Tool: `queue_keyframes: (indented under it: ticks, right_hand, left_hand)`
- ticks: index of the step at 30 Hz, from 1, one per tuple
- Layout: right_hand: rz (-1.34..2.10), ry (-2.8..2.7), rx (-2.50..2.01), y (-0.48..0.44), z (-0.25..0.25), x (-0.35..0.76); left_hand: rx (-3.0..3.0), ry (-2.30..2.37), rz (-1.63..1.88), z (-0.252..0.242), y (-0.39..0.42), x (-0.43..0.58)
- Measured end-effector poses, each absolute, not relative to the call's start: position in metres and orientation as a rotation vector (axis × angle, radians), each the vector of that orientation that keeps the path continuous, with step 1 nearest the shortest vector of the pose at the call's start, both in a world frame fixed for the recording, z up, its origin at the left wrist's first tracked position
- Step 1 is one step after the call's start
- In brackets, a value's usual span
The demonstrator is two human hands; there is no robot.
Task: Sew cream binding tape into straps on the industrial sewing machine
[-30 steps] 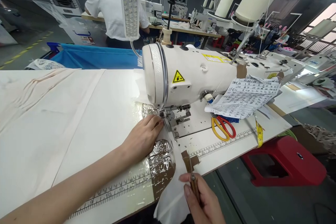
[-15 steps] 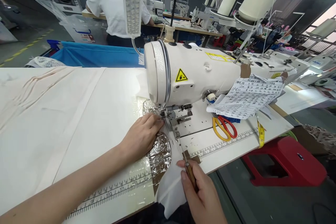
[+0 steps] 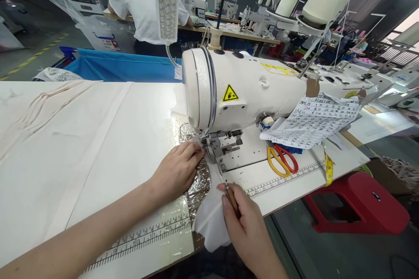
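My right hand (image 3: 245,226) is closed round the wooden handle of an awl (image 3: 233,200). Its thin metal shank points up and left toward the presser foot (image 3: 207,140) of a white sewing machine (image 3: 242,87). A piece of thin white fabric (image 3: 212,222) runs from the foot down over the table's front edge, beside the awl. My left hand (image 3: 178,168) lies just left of the foot, fingers together and bent, the fingertips holding the fabric down by the needle area. Those fingertips partly cover the cloth there.
Scissors (image 3: 283,161) with yellow and red handles lie right of the needle area, below handwritten sheets (image 3: 314,120). A yellow tape measure (image 3: 328,168) hangs at the front edge. Pale fabric (image 3: 59,139) covers the table's left. Beyond are a blue cloth bin (image 3: 127,67) and a seated person (image 3: 140,8).
My right hand and the awl have moved up and slightly left, toward the presser foot. The white fabric has shifted up with them. My left hand stays almost in place.
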State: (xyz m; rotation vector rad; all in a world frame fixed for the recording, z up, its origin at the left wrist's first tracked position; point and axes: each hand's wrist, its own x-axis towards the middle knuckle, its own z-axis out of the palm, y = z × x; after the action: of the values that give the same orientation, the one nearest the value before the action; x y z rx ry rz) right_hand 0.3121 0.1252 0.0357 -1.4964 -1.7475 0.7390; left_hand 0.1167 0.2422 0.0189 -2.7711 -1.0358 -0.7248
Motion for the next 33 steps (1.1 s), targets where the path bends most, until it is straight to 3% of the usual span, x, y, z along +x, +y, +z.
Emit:
queue_keyframes:
  ticks: [7,18,26,33]
  right_hand:
    - [0.779,-1.771,-1.494,0.137,0.039,0.309]
    - [0.738,-1.803,-1.499,0.148,0.038,0.307]
    - [0.512,-1.919,-1.096,0.139,0.043,0.292]
    - [0.353,-2.02,-0.906,0.13,0.058,0.27]
  left_hand:
    - [-2.829,-0.978,-0.85,0.02,0.241,0.115]
    - [-2.722,-1.025,-0.623,0.024,0.242,0.118]
    - [-2.811,-1.067,-0.754,0.02,0.247,0.12]
    - [-2.726,-1.284,-0.434,0.037,0.255,0.137]
